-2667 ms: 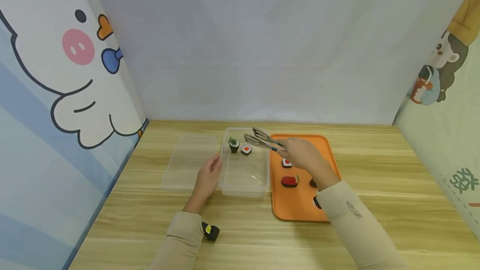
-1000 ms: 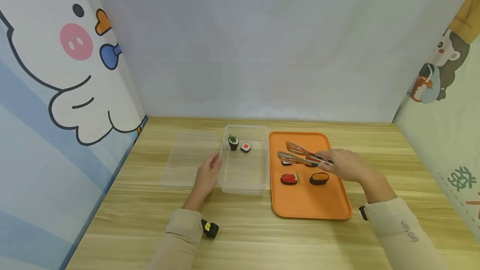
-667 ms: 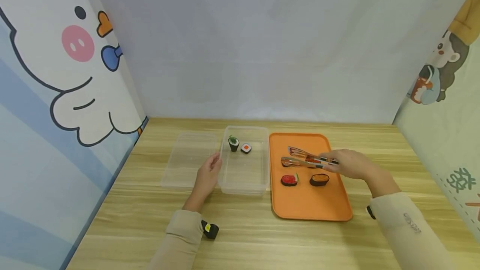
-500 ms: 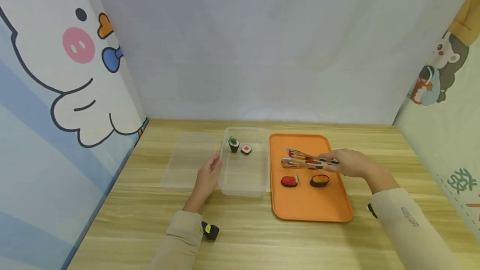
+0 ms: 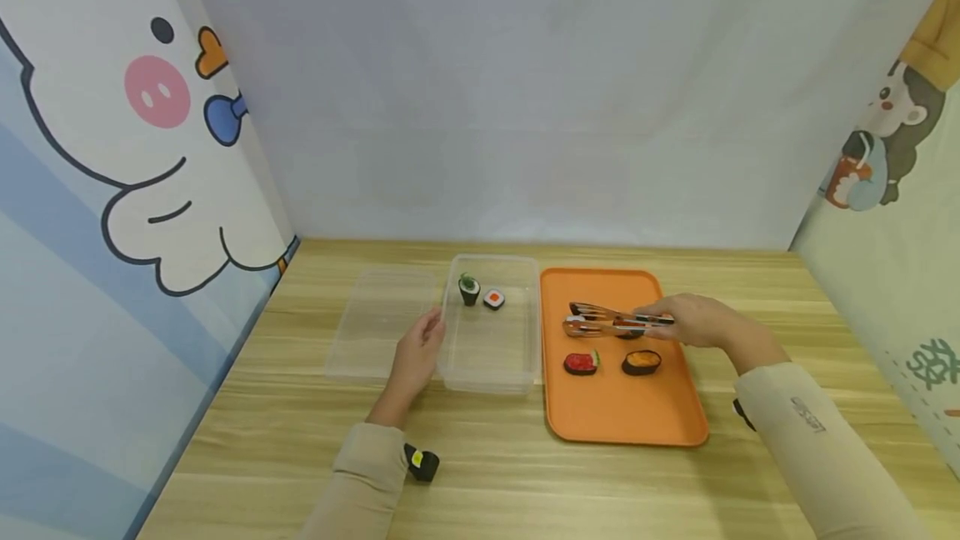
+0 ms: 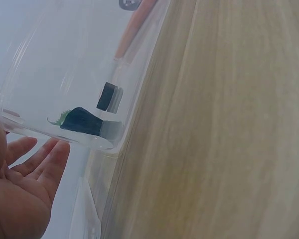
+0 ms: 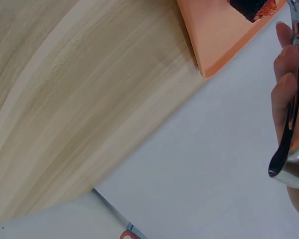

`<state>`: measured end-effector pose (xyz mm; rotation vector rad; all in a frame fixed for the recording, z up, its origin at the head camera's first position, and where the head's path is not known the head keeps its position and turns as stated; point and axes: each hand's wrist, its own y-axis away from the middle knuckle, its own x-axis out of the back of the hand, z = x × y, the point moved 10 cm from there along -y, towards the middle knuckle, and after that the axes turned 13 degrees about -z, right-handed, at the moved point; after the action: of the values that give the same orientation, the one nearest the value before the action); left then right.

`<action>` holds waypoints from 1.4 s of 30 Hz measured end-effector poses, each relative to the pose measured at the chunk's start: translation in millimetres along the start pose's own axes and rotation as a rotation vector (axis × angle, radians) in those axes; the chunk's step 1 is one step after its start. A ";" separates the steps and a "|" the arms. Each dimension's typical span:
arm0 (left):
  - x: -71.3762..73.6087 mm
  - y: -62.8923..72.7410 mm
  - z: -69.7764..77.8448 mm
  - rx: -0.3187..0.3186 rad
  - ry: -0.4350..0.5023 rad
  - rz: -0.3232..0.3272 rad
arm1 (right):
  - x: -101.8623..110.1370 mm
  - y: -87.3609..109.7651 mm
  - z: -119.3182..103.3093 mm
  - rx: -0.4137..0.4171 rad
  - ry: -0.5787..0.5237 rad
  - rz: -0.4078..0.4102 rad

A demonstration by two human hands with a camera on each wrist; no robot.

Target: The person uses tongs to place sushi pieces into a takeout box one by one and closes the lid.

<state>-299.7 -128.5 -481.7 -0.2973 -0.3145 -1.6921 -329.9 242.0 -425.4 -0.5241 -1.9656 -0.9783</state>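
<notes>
Head view: the right hand [image 5: 693, 321] grips tongs [image 5: 600, 328], which partly hide sushi [image 5: 629, 336] on an orange tray [image 5: 630, 411]. The left hand [image 5: 417, 350], fingers loose, touches a clear box [image 5: 487, 357] between tray and lid [image 5: 382, 323].

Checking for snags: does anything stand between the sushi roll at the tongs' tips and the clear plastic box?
Just edges: the left rim of the orange tray and the right wall of the clear plastic box. Nothing else visible separates the sushi roll from the box.
</notes>
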 end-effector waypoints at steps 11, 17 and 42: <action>-0.8 -0.5 -1.2 -0.011 0.012 0.002 | -3.8 -1.7 -5.2 0.008 -0.018 0.021; -1.7 -1.7 0.2 -0.013 0.012 -0.005 | 3.0 2.6 -6.5 0.001 -0.020 0.062; -2.1 -1.8 1.1 -0.011 0.009 0.002 | 45.6 12.8 -48.0 0.034 0.001 0.139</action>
<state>-301.1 -126.0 -481.6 -0.2978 -0.2976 -1.6932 -321.8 211.3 -365.9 -0.6319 -1.9139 -0.8566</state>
